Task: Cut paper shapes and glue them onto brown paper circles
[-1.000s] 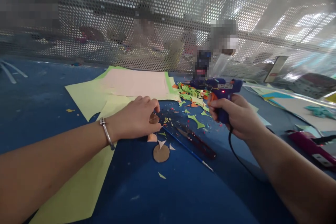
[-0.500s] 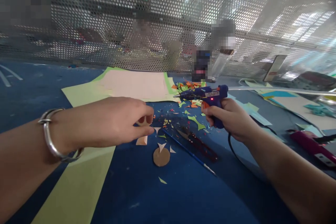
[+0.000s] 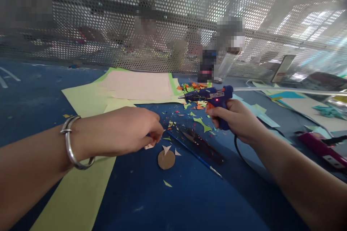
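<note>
My right hand (image 3: 230, 117) is wrapped round the handle of a blue hot glue gun (image 3: 221, 95), its nozzle pointing left and a red light lit on its side. A clear glue stick (image 3: 271, 91) runs out of its back. My left hand (image 3: 138, 130), with a silver bangle at the wrist, has its fingers curled down and pinched at a small pale folded paper piece (image 3: 149, 145); the fingers partly hide it. Just right of that hand lies a round brown cardboard disc (image 3: 166, 160), with a pointed white paper scrap (image 3: 166, 149) at its top edge.
A blue paintbrush (image 3: 195, 155) and dark-handled scissors (image 3: 204, 148) lie between my hands. Coloured paper scraps (image 3: 193, 88) are heaped behind them. Yellow-green paper (image 3: 78, 195) and a pale sheet (image 3: 138, 85) lie left and behind. A magenta power strip (image 3: 322, 151) sits at right, a perforated metal screen (image 3: 162, 36) beyond.
My left hand has moved slightly right and its fingers have come down and closed at the folded paper piece. My right hand with the glue gun has hardly moved.
</note>
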The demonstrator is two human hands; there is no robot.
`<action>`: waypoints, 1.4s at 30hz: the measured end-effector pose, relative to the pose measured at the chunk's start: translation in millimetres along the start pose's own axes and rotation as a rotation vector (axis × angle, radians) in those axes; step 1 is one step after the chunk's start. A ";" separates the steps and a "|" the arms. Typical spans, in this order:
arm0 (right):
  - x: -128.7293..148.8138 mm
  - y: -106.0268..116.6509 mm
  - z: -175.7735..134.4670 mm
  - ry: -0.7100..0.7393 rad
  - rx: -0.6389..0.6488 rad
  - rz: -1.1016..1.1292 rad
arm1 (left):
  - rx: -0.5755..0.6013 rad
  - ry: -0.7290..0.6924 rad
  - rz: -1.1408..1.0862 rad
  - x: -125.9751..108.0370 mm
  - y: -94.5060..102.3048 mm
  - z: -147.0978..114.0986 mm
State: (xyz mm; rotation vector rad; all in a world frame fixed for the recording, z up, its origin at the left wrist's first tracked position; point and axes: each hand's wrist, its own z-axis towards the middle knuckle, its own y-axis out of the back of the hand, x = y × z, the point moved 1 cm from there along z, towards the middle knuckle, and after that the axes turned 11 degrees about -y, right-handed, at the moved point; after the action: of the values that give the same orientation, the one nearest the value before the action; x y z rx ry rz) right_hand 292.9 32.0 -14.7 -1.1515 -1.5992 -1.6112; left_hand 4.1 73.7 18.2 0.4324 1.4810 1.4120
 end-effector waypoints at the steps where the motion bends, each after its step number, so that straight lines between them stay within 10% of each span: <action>1: 0.7 -0.3 0.0 -0.004 -0.001 -0.002 | 0.151 -0.039 0.024 -3.8 0.3 2.6; 4: 3.3 -1.1 -0.2 -0.018 0.004 0.016 | 0.271 0.005 0.016 -10.0 6.4 8.9; 16: 4.3 -3.7 -0.3 -0.015 0.026 0.103 | -0.311 0.139 -0.561 14.0 1.8 23.3; 26: 16.0 -17.3 -13.9 -0.025 0.066 0.355 | -0.424 0.329 -1.093 -25.4 -29.2 19.1; 42: 20.1 -23.9 -28.8 0.020 0.062 0.304 | -0.647 0.390 -1.009 -56.5 -51.1 4.3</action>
State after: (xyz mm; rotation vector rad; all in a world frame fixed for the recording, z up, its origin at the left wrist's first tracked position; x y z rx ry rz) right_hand 258.0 9.5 -5.6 -1.2723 -1.3745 -1.3627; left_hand 50.8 17.6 -3.9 -0.9252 1.1352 1.0409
